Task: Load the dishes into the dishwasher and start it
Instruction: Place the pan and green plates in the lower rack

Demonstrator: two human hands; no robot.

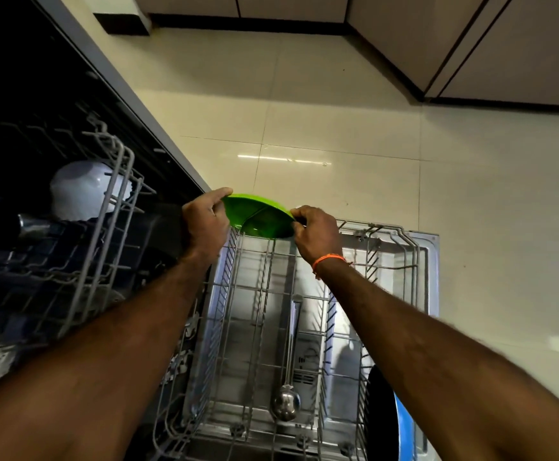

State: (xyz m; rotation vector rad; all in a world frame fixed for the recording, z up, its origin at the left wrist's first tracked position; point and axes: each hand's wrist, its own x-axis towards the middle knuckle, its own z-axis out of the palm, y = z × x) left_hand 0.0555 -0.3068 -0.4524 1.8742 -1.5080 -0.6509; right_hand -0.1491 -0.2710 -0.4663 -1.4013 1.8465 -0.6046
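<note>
A green divided plate (259, 216) stands on edge at the far end of the pulled-out lower rack (258, 314). My left hand (205, 221) grips its left rim with the thumb over the top. My right hand (316, 236) pinches its right rim. A steel ladle (288, 387) lies in the rack, bowl toward me. A white bowl (85, 189) sits upside down in the upper rack (105, 224) at the left, inside the dark dishwasher.
The open dishwasher door (428, 261) lies flat under the lower rack. A dark pan with a blue rim (384, 417) leans in the rack's near right side. Cream floor tiles (338, 128) stretch beyond, with cabinet bases (471, 44) at the back.
</note>
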